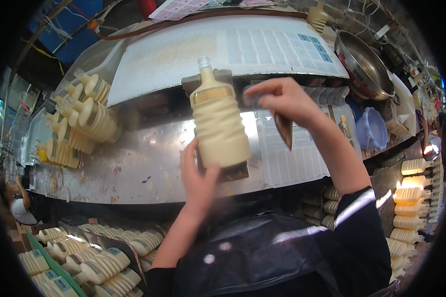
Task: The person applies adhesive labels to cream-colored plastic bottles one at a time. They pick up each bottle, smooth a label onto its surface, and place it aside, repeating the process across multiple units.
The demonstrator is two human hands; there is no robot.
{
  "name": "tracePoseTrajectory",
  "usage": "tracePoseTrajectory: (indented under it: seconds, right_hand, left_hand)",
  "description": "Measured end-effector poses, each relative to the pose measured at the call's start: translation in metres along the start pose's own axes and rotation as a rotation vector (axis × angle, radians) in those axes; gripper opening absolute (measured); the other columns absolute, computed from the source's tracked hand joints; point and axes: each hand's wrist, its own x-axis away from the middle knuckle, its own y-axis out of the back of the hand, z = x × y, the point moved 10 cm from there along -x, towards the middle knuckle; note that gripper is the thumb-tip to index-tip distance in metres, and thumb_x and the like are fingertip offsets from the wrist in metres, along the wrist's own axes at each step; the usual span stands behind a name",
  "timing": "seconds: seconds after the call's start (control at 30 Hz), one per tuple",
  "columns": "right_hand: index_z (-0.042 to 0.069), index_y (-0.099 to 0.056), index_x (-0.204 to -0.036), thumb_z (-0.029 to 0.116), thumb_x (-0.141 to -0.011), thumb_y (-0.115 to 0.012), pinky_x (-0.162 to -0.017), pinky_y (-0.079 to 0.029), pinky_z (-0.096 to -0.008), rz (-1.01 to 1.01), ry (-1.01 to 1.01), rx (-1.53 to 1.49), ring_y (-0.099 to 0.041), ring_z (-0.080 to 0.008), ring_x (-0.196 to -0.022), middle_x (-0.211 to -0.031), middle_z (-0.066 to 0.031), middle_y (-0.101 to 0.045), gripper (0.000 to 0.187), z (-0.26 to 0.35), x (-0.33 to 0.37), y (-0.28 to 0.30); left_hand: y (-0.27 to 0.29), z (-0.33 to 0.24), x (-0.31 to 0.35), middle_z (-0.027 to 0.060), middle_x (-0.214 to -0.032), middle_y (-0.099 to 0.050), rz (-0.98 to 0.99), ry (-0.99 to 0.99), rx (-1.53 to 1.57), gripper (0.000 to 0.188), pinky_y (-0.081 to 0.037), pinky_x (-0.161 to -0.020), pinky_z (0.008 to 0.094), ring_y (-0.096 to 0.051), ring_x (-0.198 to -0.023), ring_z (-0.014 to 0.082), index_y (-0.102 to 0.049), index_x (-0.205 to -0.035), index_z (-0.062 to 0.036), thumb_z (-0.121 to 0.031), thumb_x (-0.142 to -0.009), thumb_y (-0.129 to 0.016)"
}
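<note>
A cream bottle (220, 126) with wavy ridges, a gold band and a clear neck lies on a dark brown rest (233, 172) on the metal table. My left hand (198, 180) holds its lower end, fingers along the left side and thumb at the base. To the right of the bottle, my right hand (290, 101) is closed, thumb and forefinger together. From under its palm sticks a brown, flat, pointed tool (283, 132); its exact kind is unclear. Something small and blurred shows by the right fingertips.
More cream bottles (89, 114) stand at the table's left. A clear plastic tray (295, 161) lies right, near a purple basin (371, 128) and a metal pan (364, 64). A white board (178, 49) with sheets lies behind. Crated bottles (104, 262) fill the lower left; others (411, 208) line the right.
</note>
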Motion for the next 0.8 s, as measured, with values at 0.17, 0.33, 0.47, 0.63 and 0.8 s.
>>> tracePoseTrajectory:
  seconds: [0.17, 0.33, 0.47, 0.63, 0.8]
  right_hand:
    - [0.001, -0.078, -0.107, 0.005, -0.087, -0.079, -0.071, -0.053, -0.0212, 0.274, -0.054, -0.201, -0.065, -0.0043, -0.08, -0.095, -0.0025, -0.076, 0.021, 0.037, 0.043, -0.065]
    - [0.0, -0.079, -0.105, 0.003, -0.09, -0.071, -0.074, -0.053, -0.0229, 0.359, -0.077, -0.132, -0.067, -0.0054, -0.082, -0.094, -0.0046, -0.078, 0.018, 0.045, 0.058, -0.064]
    - [0.004, -0.08, -0.106, -0.001, -0.091, -0.067, -0.071, -0.054, -0.0247, 0.193, 0.166, 0.065, -0.07, -0.0095, -0.08, -0.094, -0.0059, -0.078, 0.02, 0.06, 0.061, -0.051]
    - [0.009, -0.074, -0.111, -0.002, -0.077, -0.068, -0.065, -0.058, -0.0328, -0.083, 0.807, 0.741, -0.074, -0.0236, -0.08, -0.109, -0.0085, -0.075, 0.036, 0.089, 0.092, -0.069]
    - [0.01, -0.072, -0.115, 0.005, -0.077, -0.067, -0.058, -0.055, -0.0311, -0.004, 0.9, 0.863, -0.07, -0.0166, -0.072, -0.125, -0.0057, -0.071, 0.038, 0.035, 0.103, -0.094]
  left_hand:
    - [0.01, -0.054, -0.022, 0.0166, -0.158, -0.04, 0.068, -0.266, -0.113, 0.08, -0.029, -0.12, 0.0449, -0.039, -0.145, 0.0291, -0.036, -0.156, -0.002, -0.025, -0.087, -0.07]
    - [-0.017, -0.07, -0.034, 0.0075, -0.115, -0.068, 0.495, 0.029, 0.297, 0.06, -0.041, -0.106, 0.0332, -0.06, -0.115, 0.0177, -0.06, -0.136, -0.0022, -0.009, -0.08, -0.08]
    - [-0.01, -0.075, -0.042, 0.0024, -0.089, -0.068, 0.461, -0.059, 0.169, 0.013, -0.048, -0.082, 0.0286, -0.062, -0.088, 0.0144, -0.069, -0.086, -0.0019, -0.002, -0.08, -0.08]
    - [0.022, -0.114, -0.038, 0.0067, -0.087, -0.065, 0.069, -0.707, -0.323, 0.024, -0.049, -0.08, 0.0401, -0.063, -0.085, 0.0277, -0.071, -0.088, -0.0081, 0.003, -0.069, -0.08]
    - [0.011, -0.087, 0.001, 0.0056, -0.093, -0.068, 0.025, -0.897, -0.488, 0.026, -0.052, -0.08, 0.0416, -0.067, -0.089, 0.028, -0.074, -0.091, -0.0105, -0.003, -0.066, -0.075]
